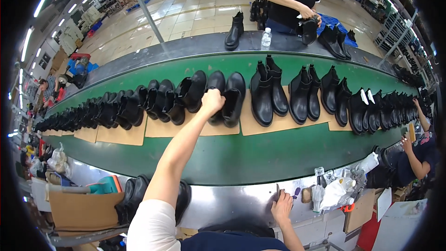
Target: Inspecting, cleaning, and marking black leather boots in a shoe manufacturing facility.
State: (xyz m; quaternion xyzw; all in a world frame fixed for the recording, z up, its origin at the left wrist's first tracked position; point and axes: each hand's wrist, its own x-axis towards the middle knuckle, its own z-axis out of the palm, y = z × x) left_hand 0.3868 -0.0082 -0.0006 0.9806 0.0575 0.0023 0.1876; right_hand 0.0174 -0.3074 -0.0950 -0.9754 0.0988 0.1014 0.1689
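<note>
My left hand reaches over the belt, its fingers closed on the upper of a black ankle boot whose toe points away from me. Right beside it lies another black boot with its opening toward me. Both are on a tan cardboard sheet. Down at the metal bench, my right hand rests near the edge with bent fingers. A thin dark piece sticks up by those fingers; its kind is unclear.
Long rows of black boots line the green belt on both sides. Bottles and plastic bags crowd the bench at right. Beyond the belt, a co-worker handles a boot; another person works far right. A water bottle stands on the far ledge.
</note>
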